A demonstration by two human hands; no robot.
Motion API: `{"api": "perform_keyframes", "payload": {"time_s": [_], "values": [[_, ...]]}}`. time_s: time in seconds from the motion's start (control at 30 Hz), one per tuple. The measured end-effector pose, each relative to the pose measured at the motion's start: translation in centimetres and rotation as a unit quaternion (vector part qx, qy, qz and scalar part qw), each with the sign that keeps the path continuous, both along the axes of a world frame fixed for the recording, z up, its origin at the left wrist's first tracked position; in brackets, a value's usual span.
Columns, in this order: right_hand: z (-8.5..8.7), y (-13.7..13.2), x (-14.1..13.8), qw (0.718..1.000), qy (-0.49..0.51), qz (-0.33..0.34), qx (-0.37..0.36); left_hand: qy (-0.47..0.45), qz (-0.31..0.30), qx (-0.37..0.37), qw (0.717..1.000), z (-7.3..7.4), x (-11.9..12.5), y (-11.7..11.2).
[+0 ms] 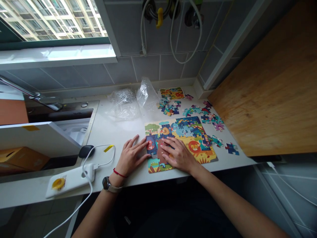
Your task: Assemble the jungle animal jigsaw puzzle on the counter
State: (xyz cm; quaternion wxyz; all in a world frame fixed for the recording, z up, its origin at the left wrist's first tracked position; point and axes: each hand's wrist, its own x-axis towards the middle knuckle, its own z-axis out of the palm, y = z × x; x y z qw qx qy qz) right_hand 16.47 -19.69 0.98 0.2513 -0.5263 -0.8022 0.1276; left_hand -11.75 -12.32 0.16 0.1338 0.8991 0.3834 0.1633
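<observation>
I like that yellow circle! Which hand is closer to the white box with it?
Left. The left hand lies right of the white box, at the edge of the puzzle; the right hand rests farther right, on the puzzle.

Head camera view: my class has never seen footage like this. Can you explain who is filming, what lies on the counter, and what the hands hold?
There is no machine here. A person wears one camera on the head, looking forward and down, so the two bare arms coming in from the bottom are the wearer's own. On the white counter lies a partly finished animal jigsaw puzzle. The left hand, with a watch on its wrist, rests its fingertips on the puzzle's left edge. The right hand lies flat on the puzzle, fingers at a brown unfilled gap. Both hands are open and hold nothing. Loose pieces are scattered behind and to the right, near a small guide picture and clear plastic bags. A white power bank with its cable lies to the left, by a sink.
</observation>
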Motion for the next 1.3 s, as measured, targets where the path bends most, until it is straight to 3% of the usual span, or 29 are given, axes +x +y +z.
{"api": "perform_keyframes", "payload": {"time_s": [0.57, 0.87, 1.3], "values": [[-0.2, 0.3, 0.0, 1.000, -0.003, 0.008, -0.001, -0.011, 0.008, 0.013, 1.000, 0.0, 0.1, 0.1], [0.1, 0.4, 0.7, 0.989, 0.136, -0.061, 0.009, -0.010, 0.009, 0.009, 1.000, 0.4, 0.2, 0.1], [-1.1, 0.6, 0.7, 0.991, 0.117, -0.018, 0.057, -0.013, -0.003, 0.016, 1.000, 0.3, 0.0, -0.1]]}}
